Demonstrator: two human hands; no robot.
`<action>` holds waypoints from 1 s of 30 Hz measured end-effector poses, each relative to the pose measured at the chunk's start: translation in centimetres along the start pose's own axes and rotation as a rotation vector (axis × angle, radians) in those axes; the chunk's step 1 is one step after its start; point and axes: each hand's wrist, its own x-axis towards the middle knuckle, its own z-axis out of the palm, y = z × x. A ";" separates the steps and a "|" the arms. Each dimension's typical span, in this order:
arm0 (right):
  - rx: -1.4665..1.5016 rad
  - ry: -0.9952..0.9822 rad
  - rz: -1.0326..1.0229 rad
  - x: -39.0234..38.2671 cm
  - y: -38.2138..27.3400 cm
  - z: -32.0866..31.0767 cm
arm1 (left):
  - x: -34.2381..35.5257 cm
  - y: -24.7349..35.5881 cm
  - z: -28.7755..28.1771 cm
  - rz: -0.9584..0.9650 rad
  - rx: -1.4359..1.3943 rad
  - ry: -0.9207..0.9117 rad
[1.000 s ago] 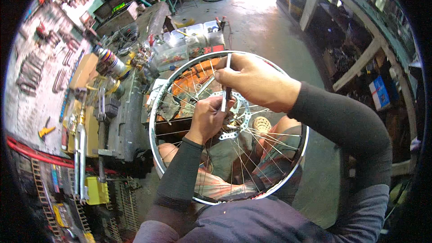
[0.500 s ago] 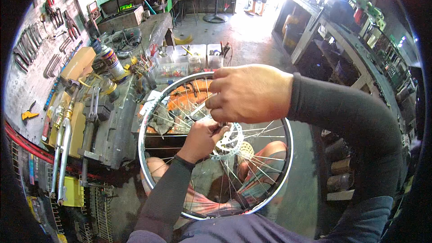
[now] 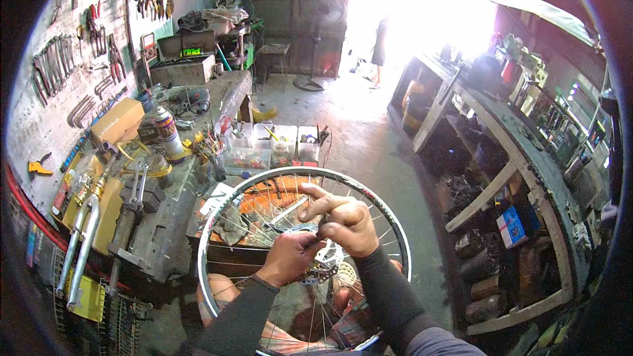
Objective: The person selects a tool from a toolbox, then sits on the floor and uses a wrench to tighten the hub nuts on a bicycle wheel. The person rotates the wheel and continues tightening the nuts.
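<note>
A spoked bicycle wheel (image 3: 206, 240) with a black-and-silver rim stands tilted over my lap. At its hub sits a perforated metal brake disc (image 3: 323, 272). My left hand (image 3: 288, 258) is closed in a pinch just over the hub, beside the disc. Meeting it from the right, my right hand (image 3: 349, 223) is turned with thumb and curled fingers pressed together, while one or two fingers stick out to the left. Between the fingertips of both hands is something small and dark, too hidden to name.
Beyond the wheel lies an orange tray (image 3: 254, 199) with tools, and plastic bins (image 3: 275, 133) of small parts. A cluttered bench with a vise (image 3: 142, 194) and a silver fork (image 3: 84, 237) is at left. A wooden workbench (image 3: 508, 181) runs along the right.
My right hand has come from a palm-down reach over the wheel to a turned pinch against my left fingertips. The view has tilted up, so the wheel appears lower.
</note>
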 end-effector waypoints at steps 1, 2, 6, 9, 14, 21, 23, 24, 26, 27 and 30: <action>0.119 -0.021 0.006 0.3 0.6 -0.4 | 0.0 -0.1 -0.2 0.026 0.010 0.004; 0.019 0.032 0.023 -0.1 0.7 -0.2 | 0.0 -0.3 -0.3 0.020 -0.006 -0.004; -0.105 0.314 0.042 -3.6 0.6 4.4 | 0.7 -2.3 1.4 0.129 -0.002 -0.043; 0.010 0.492 0.094 -4.1 1.5 4.2 | 0.7 -1.5 2.4 0.138 0.044 -0.034; 0.937 0.006 0.435 -2.1 4.0 -3.5 | 0.0 -1.9 2.7 0.182 0.087 -0.005; 0.323 0.353 0.795 1.2 -2.6 -1.9 | 0.8 -0.6 2.3 0.157 -0.024 -0.009; -0.168 -0.017 0.717 2.2 -4.4 -3.3 | 0.3 -0.4 2.0 0.094 0.065 0.007; -0.457 -0.172 0.832 3.5 -5.8 -3.6 | -0.1 -0.5 1.8 0.104 0.068 0.023; -0.732 -0.345 0.787 5.2 -7.6 -3.4 | -0.1 -0.7 1.5 0.112 0.069 0.009; -0.846 -0.412 0.738 5.7 -8.2 -3.4 | -0.1 -0.6 1.4 0.109 0.067 -0.013; -0.785 -0.565 0.972 8.1 -10.2 -2.0 | -0.6 -0.3 0.6 0.043 0.074 0.001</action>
